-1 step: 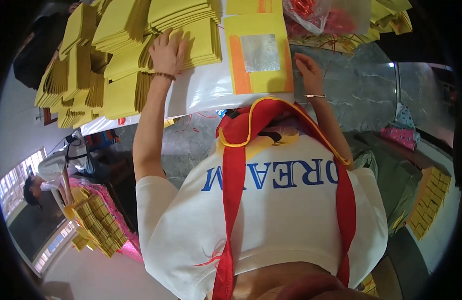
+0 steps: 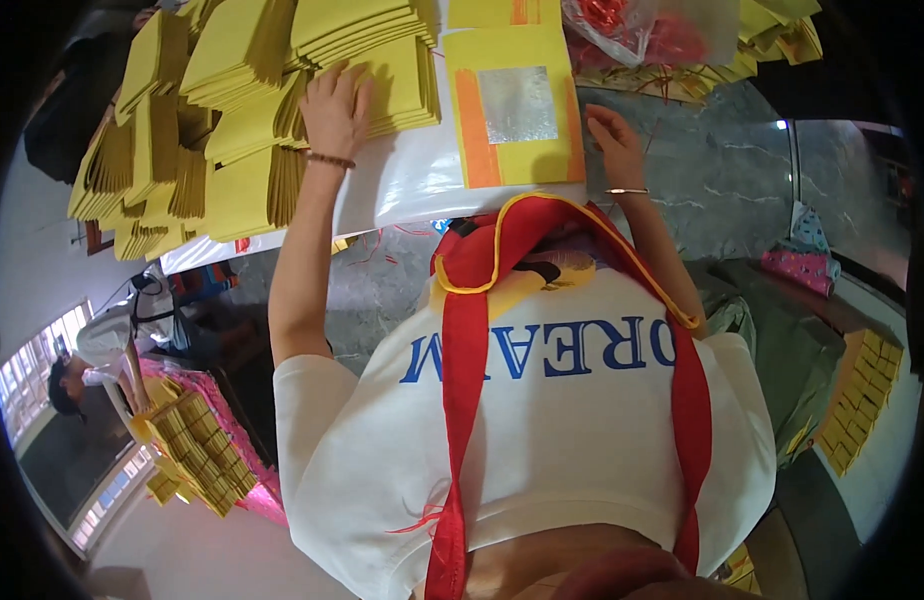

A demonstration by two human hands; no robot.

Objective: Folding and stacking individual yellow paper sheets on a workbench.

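Observation:
My left hand lies on the edge of a stack of folded yellow paper, its fingers spread. My right hand hovers just off the right edge of the table, beside a flat yellow sheet with orange bands and a silver square. Its fingers are loosely bent and apart, and nothing shows in them. More folded yellow stacks lean in rows to the left of my left hand. Part of a second yellow sheet shows beyond the first.
White plastic covers the table. A clear bag with red material lies at the far right, near more yellow paper. On the left, another person handles bundled yellow stacks. Yellow bundles also sit at the right.

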